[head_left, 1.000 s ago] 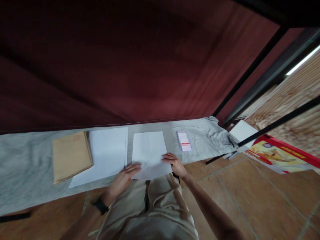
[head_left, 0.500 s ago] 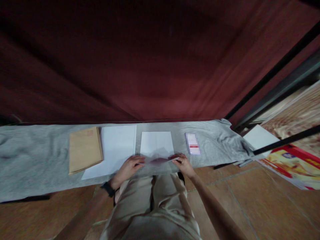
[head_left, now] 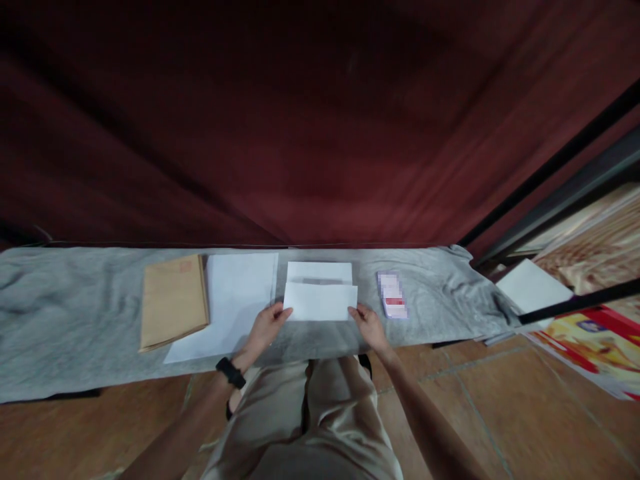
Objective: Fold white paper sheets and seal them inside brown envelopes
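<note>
On worktop [head_left: 320, 340], left to right: envelope stack [head_left: 173, 300], partly atop paper sheets [head_left: 243, 287]; folded sheet [head_left: 320, 303] between left hand [head_left: 266, 328] and right hand [head_left: 369, 327]; phone [head_left: 393, 295] beyond. Curtain [head_left: 320, 147] behind, floor [head_left: 500, 400] below.

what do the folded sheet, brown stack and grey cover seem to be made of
Folded sheet: likely matte white paper, thin and doubled over.
Brown stack: probably dull kraft paper, by its tan colour and layered edge.
Grey cover: seemingly soft matte fabric, given its wrinkles; fibre unclear.
</note>
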The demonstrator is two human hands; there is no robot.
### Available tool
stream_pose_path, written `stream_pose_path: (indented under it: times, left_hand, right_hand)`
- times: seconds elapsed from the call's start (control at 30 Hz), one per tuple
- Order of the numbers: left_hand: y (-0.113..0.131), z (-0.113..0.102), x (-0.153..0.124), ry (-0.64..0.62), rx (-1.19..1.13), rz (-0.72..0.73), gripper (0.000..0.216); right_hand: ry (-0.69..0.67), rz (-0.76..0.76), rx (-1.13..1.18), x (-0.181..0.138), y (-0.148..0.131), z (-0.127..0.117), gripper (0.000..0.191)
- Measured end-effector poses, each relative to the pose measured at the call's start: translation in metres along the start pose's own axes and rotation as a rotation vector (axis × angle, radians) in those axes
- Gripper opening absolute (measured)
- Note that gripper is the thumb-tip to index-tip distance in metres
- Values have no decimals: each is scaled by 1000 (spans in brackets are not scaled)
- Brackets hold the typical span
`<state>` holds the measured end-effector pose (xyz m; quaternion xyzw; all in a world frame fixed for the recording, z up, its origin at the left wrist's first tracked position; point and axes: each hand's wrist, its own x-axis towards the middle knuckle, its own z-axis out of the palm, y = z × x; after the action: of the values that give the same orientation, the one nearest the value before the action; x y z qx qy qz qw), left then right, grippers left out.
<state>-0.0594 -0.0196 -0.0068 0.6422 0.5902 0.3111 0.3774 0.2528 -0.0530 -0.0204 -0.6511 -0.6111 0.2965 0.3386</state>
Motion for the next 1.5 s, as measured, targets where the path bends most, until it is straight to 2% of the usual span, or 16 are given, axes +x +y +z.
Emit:
stream_pose_path:
  times: [0.27,0.4,0.47,0.53,0.63,0.67,0.73,0.8,0.87,0.93,1.0,1.13,1.3,1.37,1.5]
  left_hand:
    - [9,6,16,129,134,13,35]
    - [11,6,28,145,4,7,36]
    - [9,2,29,6,-170,-15,39]
    - [4,-5,27,-217,-310,-36,48]
    - [-5,-18,25,-472,-291,9,51]
    - [-8,-21,25,-523,-244,59,48]
    - [-11,-24,25,-580,-144,188,40]
    - [-11,-23,25,-589,-64,307,33]
    - [-10,-21,23,-568,-28,380,29]
    - [-10,-18,19,-512,-30,367,30]
    - [-11,-14,14,-410,-48,248,37]
    - [-11,-6,14,-217,-53,-24,49]
    - [-2,6,26,-45,-167,-81,49]
    - [3,9,31,7,-108,-81,43]
    - [12,10,36,95,201,-89,32]
  right_hand:
    - [110,44,-97,16,-11,6,41]
    - [146,57,2,25,-12,10,42]
    - [110,47,91,26,-10,10,44]
    - [46,27,155,23,-6,7,45]
    - [-194,-63,231,15,3,-7,36]
    - [-285,-110,237,12,6,-12,31]
    - [-385,-205,187,7,12,-19,19]
    - [-370,-273,115,3,16,-21,13]
    - [-308,-304,84,1,16,-17,14]
    - [-218,-301,77,0,14,-10,18]
    - [-144,-257,58,1,9,-4,24]
    - [-45,-71,-100,6,-3,5,30]
    - [35,82,-239,17,-15,15,29]
    - [56,129,-294,21,-18,18,29]
    - [83,201,-403,28,-25,21,29]
